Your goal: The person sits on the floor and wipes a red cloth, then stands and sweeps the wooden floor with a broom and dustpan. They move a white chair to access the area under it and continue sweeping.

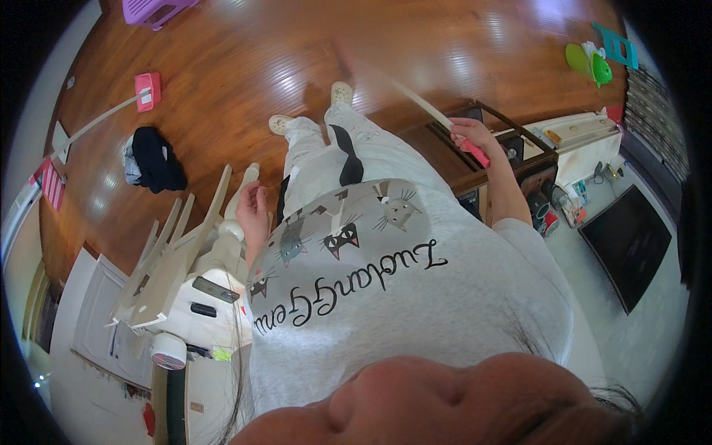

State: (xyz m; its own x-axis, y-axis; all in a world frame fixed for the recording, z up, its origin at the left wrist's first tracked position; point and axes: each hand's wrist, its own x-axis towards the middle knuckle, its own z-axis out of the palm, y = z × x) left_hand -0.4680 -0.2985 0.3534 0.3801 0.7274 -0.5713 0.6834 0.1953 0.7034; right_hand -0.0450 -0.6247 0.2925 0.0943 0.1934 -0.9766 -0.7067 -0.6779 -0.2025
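My right hand (470, 136) grips the pink end of a long pale handle (420, 100), probably a broom's. The handle slants away across the wood floor. Its far end is blurred into a reddish smear near my shoe, so the head cannot be made out. At my left side, my left hand (255, 211) hangs with loosely curled fingers and holds nothing. Close by it are a pale wooden chair (183, 261) and a white tabletop (183, 311), on which lie a phone (216, 289) and a small black object (203, 309).
A pink long-handled dustpan (156, 92) stands at the left. Dark clothing (156, 161) is heaped on the floor (233, 67). On the right are a brown wooden cabinet frame (500, 119), a green bin (581, 61) and a teal stool (617, 47). A purple plastic item (156, 10) sits far left.
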